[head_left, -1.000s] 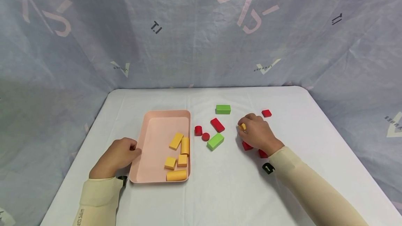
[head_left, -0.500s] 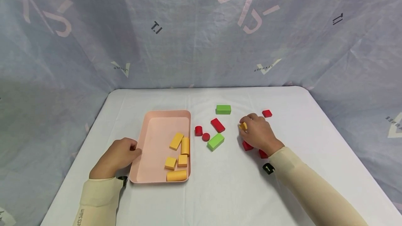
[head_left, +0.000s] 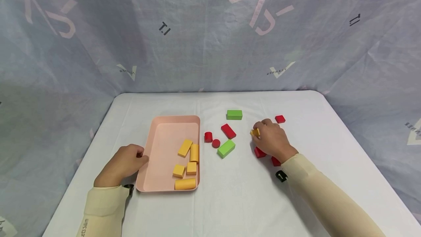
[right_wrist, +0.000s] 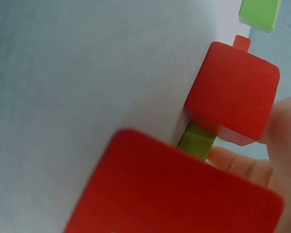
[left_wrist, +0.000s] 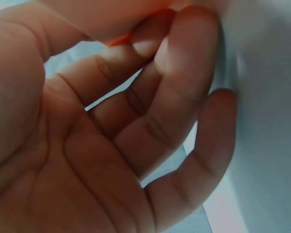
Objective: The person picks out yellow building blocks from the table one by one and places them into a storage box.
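My left hand [head_left: 122, 164] is at the left rim of the pink tray [head_left: 164, 140], thumb over the edge and fingers curled against its outside. The left wrist view shows those curled fingers [left_wrist: 184, 87] close up. On the right of the table, my right hand [head_left: 271, 140] pinches a small yellow block [head_left: 255, 132] between thumb and fingers, much of it covered. Two red blocks [head_left: 260, 152] lie just under that hand and wrist. In the right wrist view a red cube [right_wrist: 233, 90] and a nearer red block [right_wrist: 169, 194] hide most of the right hand.
Several yellow blocks [head_left: 185, 147] and cylinders lie along the tray's right side. Between tray and right hand are green blocks [head_left: 226, 148], a red slab [head_left: 228, 131] and two round red pieces [head_left: 208, 137]. A red block [head_left: 280, 119] lies farther back. Grey cloth [head_left: 204, 46] hangs behind the table.
The yellow block in my right hand is turned slightly and shows a little more. The right hand shifts very slightly right; the left hand stays at the tray rim.
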{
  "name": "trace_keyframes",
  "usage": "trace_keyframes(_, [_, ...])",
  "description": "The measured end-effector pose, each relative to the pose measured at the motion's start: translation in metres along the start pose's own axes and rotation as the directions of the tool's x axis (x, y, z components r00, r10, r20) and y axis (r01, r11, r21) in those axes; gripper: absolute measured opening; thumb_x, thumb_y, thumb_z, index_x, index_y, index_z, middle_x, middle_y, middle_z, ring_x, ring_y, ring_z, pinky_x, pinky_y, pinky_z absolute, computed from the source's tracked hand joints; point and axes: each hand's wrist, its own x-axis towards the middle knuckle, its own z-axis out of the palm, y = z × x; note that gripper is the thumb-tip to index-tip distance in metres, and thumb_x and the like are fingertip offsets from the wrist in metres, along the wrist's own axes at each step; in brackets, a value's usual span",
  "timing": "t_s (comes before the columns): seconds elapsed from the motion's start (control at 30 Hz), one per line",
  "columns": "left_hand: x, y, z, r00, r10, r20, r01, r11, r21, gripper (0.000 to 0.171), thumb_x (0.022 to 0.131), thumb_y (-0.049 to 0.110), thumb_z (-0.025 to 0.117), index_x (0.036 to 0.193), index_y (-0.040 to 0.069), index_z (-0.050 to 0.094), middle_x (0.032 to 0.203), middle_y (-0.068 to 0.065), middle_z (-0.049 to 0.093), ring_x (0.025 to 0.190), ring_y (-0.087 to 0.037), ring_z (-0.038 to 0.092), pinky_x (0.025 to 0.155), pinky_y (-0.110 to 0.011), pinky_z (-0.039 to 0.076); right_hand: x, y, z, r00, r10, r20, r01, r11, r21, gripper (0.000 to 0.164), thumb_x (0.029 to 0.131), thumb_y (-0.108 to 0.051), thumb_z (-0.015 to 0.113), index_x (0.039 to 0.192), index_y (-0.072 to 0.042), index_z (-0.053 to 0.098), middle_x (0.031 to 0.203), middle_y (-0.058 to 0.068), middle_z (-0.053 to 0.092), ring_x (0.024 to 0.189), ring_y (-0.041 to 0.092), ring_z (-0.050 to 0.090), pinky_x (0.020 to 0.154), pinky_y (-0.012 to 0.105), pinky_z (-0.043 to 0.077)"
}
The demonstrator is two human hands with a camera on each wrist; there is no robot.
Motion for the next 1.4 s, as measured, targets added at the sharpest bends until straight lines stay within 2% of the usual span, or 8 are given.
trace_keyframes(0.33, [0.0013, 0.0003, -0.0013, 1.0, 0.007, 0.003, -0.007, 1.0, 0.009, 0.029, 0.083, 0.014, 0.058, 0.057, 0.014, 0.047, 0.051, 0.003, 0.037, 0.048, -0.015, 0.039, 0.045, -0.029, 0.031, 0.0018, -0.0025, -0.0005, 1.0, -0.026, 0.001, 0.026, 1.0, -0.002, 0.034, 0.082, -0.028, 0.068, 0.111, -0.011, 0.062, 0.099, 0.007, 0.062, 0.082, 0.022, 0.054, 0.076, 0.045, 0.052])
trace_keyframes(0.77, [0.003, 0.0005, -0.0004, 1.0, -0.004, 0.002, 0.004, 1.0, 0.022, 0.026, 0.082, 0.015, 0.058, 0.058, 0.013, 0.049, 0.052, 0.002, 0.038, 0.049, -0.015, 0.039, 0.045, -0.03, 0.032, 0.0046, -0.002, 0.0024, 1.0, -0.009, 0.018, 0.009, 1.0, -0.02, 0.035, 0.082, -0.028, 0.068, 0.112, -0.011, 0.061, 0.095, 0.008, 0.062, 0.076, 0.021, 0.053, 0.075, 0.044, 0.052])
trace_keyframes(1.07, [0.0007, 0.0006, -0.0001, 1.0, -0.011, 0.007, 0.011, 1.0, 0.001, 0.025, 0.082, 0.014, 0.058, 0.058, 0.013, 0.05, 0.052, 0.002, 0.039, 0.049, -0.015, 0.04, 0.045, -0.03, 0.033, 0.0052, -0.0014, 0.0016, 0.999, -0.032, 0.009, 0.032, 0.999, -0.042, 0.032, 0.082, -0.029, 0.067, 0.109, -0.012, 0.063, 0.09, 0.006, 0.06, 0.071, 0.021, 0.052, 0.07, 0.041, 0.051])
trace_keyframes(1.3, [-0.0009, 0.0019, -0.0002, 1.0, -0.014, 0.001, 0.014, 1.0, -0.003, 0.026, 0.081, 0.014, 0.057, 0.057, 0.013, 0.047, 0.051, 0.002, 0.037, 0.049, -0.015, 0.039, 0.045, -0.03, 0.032, 0.0079, -0.0006, -0.0001, 1.0, -0.026, 0.016, 0.026, 0.999, -0.048, 0.034, 0.079, -0.03, 0.069, 0.107, -0.012, 0.063, 0.09, 0.007, 0.059, 0.073, 0.021, 0.05, 0.081, 0.049, 0.045])
trace_keyframes(1.4, [-0.0009, 0.0018, 0.0003, 1.0, -0.013, -0.002, 0.013, 1.0, 0.0, 0.027, 0.081, 0.013, 0.057, 0.056, 0.013, 0.046, 0.051, 0.002, 0.036, 0.048, -0.015, 0.038, 0.045, -0.03, 0.031, 0.0081, -0.0005, -0.0015, 1.0, -0.015, 0.027, 0.016, 0.998, -0.053, 0.035, 0.078, -0.032, 0.069, 0.107, -0.013, 0.063, 0.09, 0.007, 0.059, 0.075, 0.021, 0.051, 0.081, 0.049, 0.045])
